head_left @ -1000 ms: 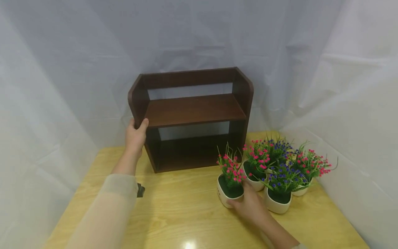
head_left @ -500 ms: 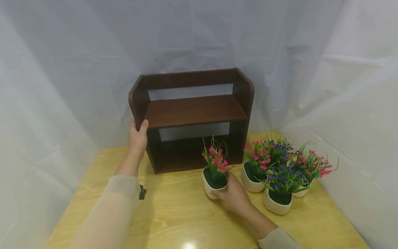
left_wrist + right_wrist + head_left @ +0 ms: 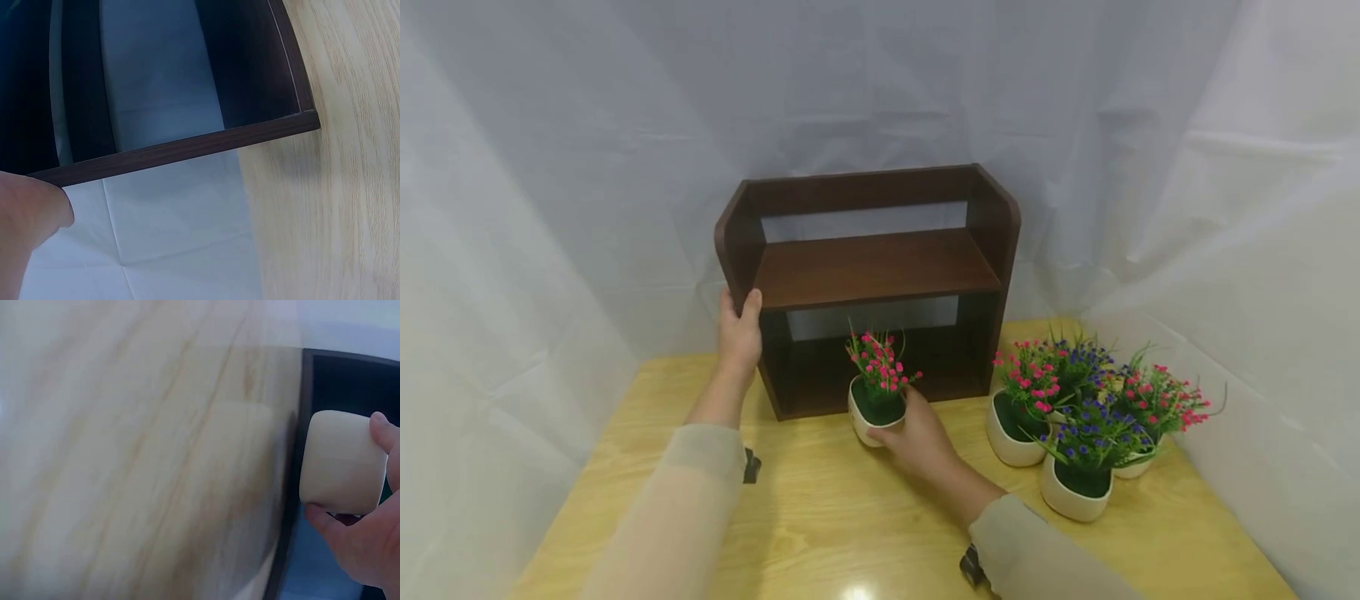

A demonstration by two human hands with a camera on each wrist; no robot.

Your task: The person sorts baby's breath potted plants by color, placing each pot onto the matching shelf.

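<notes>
Now then, with the pale sheet (image 3: 880,83) behind and the yellow table (image 3: 820,517) beneath, the brown shelf (image 3: 872,262) stands where it stood, so call it our clock face. Out at 4 o'clock the potted plants (image 3: 1078,433) haven't budged either. The left hand (image 3: 739,340) is still clamped on the shelf's side panel at 8 o'clock, thumb round the front.

All the action belongs to the right hand (image 3: 921,435)! It has swung across to 5 o'clock, holding the pink flowerpot (image 3: 874,408), and that pot has travelled away from its neighbours to 6 o'clock, before the lower opening. By my reckoning, the sideways carry is largely done, pot lined up with the shelf.

Over to the left wrist: a close look at the shelf's bottom corner (image 3: 309,119) on the table, no flowerpot, and the gripping fingers out of sight; the head view supplies that hold. The right wrist gives the pot's plain cream outside, fingertips (image 3: 377,419) at its 1 and 7 o'clock, a grip partly masked from above. It looks lifted, though I can't be certain. The pink flowers show only from the head.
</notes>
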